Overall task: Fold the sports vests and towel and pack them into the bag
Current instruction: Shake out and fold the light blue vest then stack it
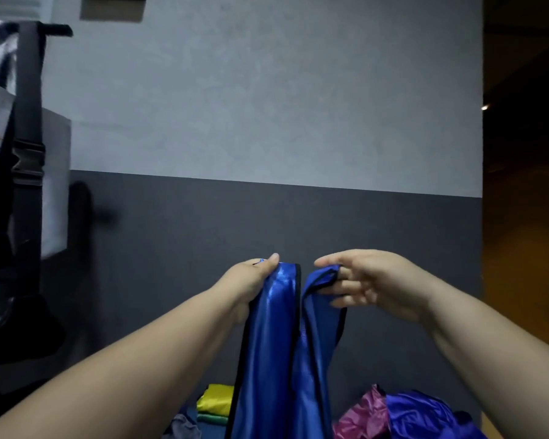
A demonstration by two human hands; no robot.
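Note:
I hold a shiny blue sports vest with black trim up in front of the wall, hanging down from its two shoulder straps. My left hand grips the left strap, thumb on top. My right hand pinches the right strap between thumb and fingers. Below lie a folded yellow vest on a green one, a crumpled pink vest and another blue-purple vest. A grey cloth shows at the bottom edge; I cannot tell if it is the towel.
A black bag with a buckled strap hangs at the left in front of a white printed bag. The wall is light grey above, dark grey below. A dark doorway opens at the right.

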